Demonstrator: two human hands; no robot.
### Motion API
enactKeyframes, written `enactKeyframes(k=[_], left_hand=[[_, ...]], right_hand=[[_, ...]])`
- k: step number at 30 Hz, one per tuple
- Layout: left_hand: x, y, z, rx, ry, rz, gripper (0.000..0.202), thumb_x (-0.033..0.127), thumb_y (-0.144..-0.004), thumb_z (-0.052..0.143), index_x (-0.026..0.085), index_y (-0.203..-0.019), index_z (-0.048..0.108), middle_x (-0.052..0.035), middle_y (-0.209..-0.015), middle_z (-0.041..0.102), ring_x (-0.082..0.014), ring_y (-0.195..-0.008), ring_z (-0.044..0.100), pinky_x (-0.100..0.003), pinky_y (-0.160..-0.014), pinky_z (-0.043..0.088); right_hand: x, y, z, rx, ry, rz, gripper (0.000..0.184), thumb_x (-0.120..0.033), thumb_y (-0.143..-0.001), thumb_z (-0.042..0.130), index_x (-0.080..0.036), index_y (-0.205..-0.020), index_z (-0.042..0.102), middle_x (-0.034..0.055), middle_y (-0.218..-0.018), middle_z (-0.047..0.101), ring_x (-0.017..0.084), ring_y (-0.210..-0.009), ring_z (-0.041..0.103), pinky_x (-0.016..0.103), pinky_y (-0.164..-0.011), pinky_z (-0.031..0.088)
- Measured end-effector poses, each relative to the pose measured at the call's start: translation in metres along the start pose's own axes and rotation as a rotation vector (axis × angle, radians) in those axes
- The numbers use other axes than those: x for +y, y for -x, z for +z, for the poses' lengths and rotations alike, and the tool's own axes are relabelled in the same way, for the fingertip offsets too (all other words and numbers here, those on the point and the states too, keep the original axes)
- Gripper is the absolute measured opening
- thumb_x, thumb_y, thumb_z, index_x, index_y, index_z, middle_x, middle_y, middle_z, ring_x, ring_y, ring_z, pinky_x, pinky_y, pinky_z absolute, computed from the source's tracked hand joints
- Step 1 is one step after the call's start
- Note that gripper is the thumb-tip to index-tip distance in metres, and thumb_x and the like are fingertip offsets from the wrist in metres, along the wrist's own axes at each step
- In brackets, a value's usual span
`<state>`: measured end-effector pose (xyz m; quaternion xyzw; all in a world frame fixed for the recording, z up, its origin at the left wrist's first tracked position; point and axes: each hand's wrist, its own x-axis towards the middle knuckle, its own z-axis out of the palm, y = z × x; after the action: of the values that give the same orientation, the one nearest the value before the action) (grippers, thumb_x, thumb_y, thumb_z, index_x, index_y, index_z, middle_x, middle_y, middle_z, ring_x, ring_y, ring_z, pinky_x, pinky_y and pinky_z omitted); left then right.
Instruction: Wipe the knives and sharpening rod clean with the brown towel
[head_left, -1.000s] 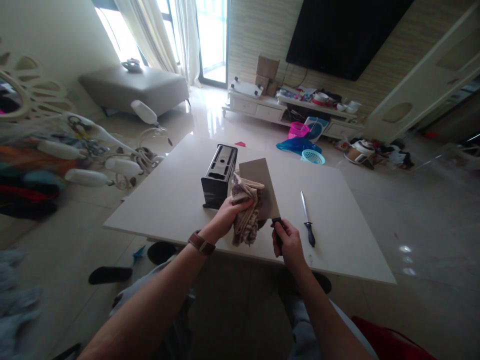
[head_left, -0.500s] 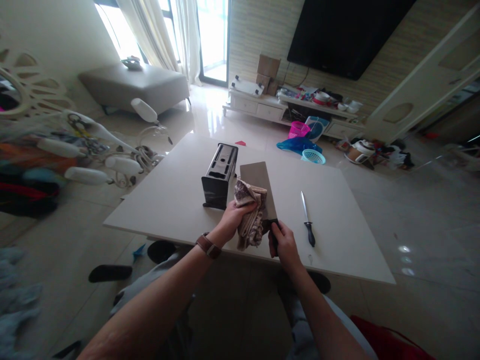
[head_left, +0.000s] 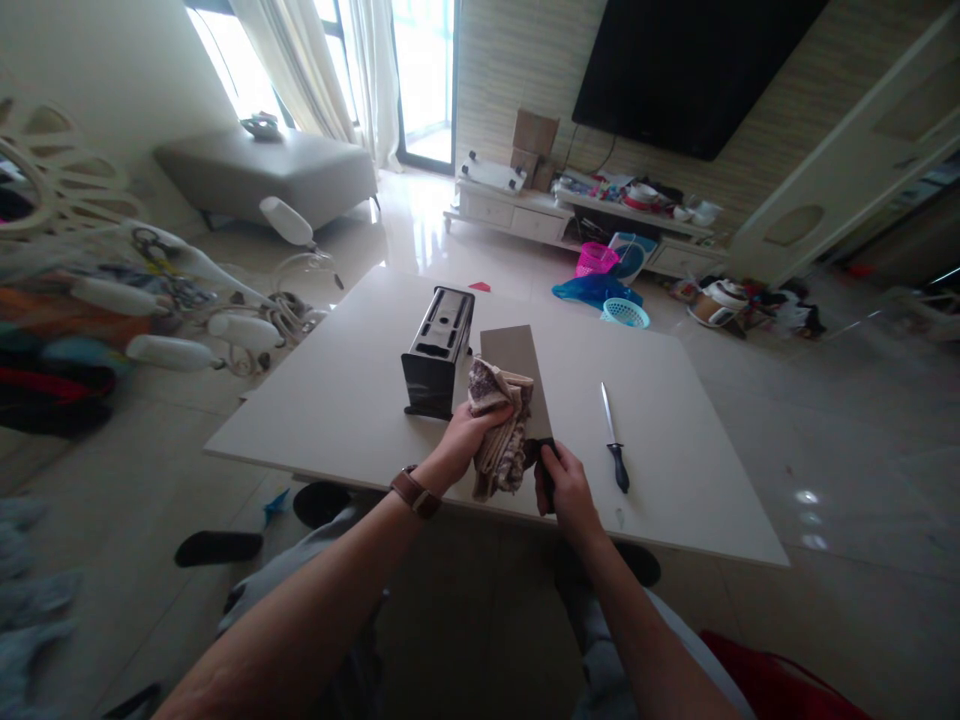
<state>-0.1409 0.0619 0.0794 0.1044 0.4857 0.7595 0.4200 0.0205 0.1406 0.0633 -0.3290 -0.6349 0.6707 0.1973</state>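
Observation:
My right hand [head_left: 570, 490] is closed around the black handle of a cleaver [head_left: 514, 350], whose wide grey blade points away from me over the table. In my left hand [head_left: 465, 440] is a folded brown-and-white cloth [head_left: 504, 440], which lies over part of the blade's left side. The cloth hides that stretch of blade and some of my left fingers. Just left of the blade stands a black and silver knife block [head_left: 429, 385] with slots in its top. A sharpening steel [head_left: 615, 445] with a black handle lies to the right of my right hand.
All this is on or above a white table [head_left: 315, 400]. Lamp arms with white shades [head_left: 172, 352] reach near its left edge. Beyond the far edge, a light-blue basket [head_left: 625, 313], a blue bag and a pink basket [head_left: 598, 259] are on the floor.
Almost nothing differs. My hands, the cloth and the cleaver keep nearly the same place, and the whole view has shifted very slightly.

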Motion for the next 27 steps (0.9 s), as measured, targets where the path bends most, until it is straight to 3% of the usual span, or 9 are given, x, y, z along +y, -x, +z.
enactKeyframes(k=[27], left_hand=[[-0.0052,-0.0023,-0.0034,-0.024,-0.034,-0.006,0.043,0.034,-0.064,0.092,0.014,-0.099,0.078,-0.0083,-0.094,0.078,-0.0207,-0.082,0.070,-0.034,-0.084,0.055]], right_hand=[[0.0055,-0.0015,-0.0007,0.015,0.005,0.011,0.043,-0.063,-0.092,0.058,-0.022,-0.079,0.051,-0.0095,-0.052,0.046,0.007,-0.033,0.040,0.020,-0.030,0.030]])
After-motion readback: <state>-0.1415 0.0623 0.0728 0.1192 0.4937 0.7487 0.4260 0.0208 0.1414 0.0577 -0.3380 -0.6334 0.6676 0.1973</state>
